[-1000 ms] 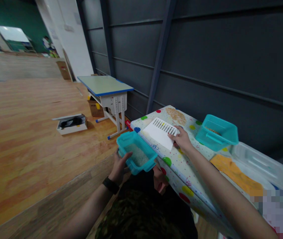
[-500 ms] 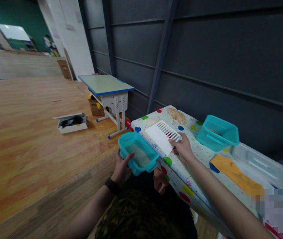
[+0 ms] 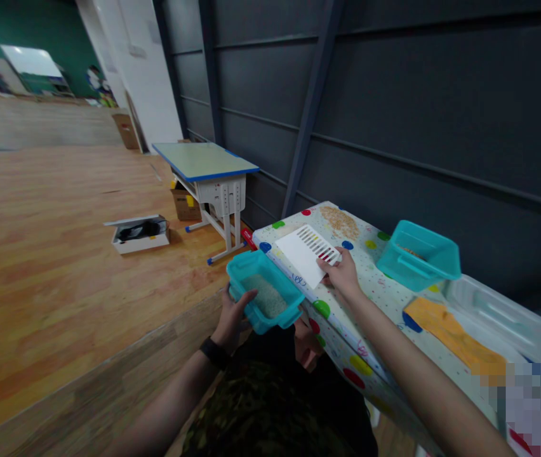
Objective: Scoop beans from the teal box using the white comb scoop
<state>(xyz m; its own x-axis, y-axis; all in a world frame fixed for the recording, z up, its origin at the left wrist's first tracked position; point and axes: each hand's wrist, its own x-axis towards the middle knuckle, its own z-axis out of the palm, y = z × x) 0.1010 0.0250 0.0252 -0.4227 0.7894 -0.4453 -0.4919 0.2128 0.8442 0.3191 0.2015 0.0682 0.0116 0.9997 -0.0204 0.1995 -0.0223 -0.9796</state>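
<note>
My left hand grips a teal plastic tub with white grains in it, held just off the near left edge of the table with a polka-dot cloth. My right hand holds the near corner of a white slotted card lying tilted on the table beside the tub. Beyond the card, a patch of brownish grains lies on the cloth.
A second teal tub stands at the table's back right, with an orange cloth and a clear plastic lid further right. A small school desk and an open white box stand on the wooden floor to the left.
My right hand has slid the white card a little toward the teal tub at the table edge. The tub in my left hand has stayed nearly in place.
</note>
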